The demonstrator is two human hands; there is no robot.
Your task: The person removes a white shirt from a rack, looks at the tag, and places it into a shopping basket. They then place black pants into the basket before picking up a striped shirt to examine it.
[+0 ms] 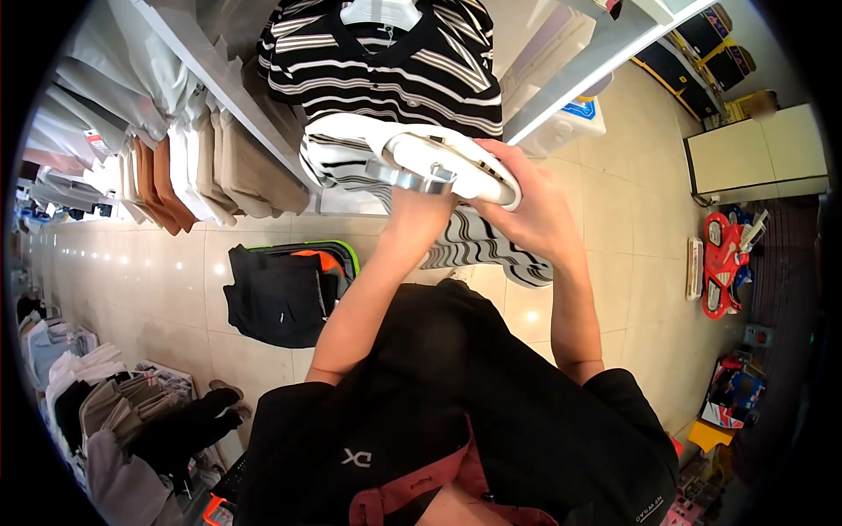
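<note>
A white and black striped shirt (478, 235) hangs in front of me, bunched at its white collar. My right hand (531, 206) is closed round the collar end of this shirt, with the thumb below and the fingers behind. My left hand (419, 210) reaches into the collar beside a white hanger (443, 174); its fingers are hidden by the cloth and the hanger. A silver band circles the left wrist area. Just beyond hangs a black striped polo shirt (395, 83) on another white hanger (381, 13).
Clothes (162, 175) hang on a rack at the left. Folded dark garments (276, 294) lie on the floor below. At the lower left is a pile of clothes (114, 412). A red toy motorcycle (719, 267) and a cream cabinet (759, 153) stand at the right.
</note>
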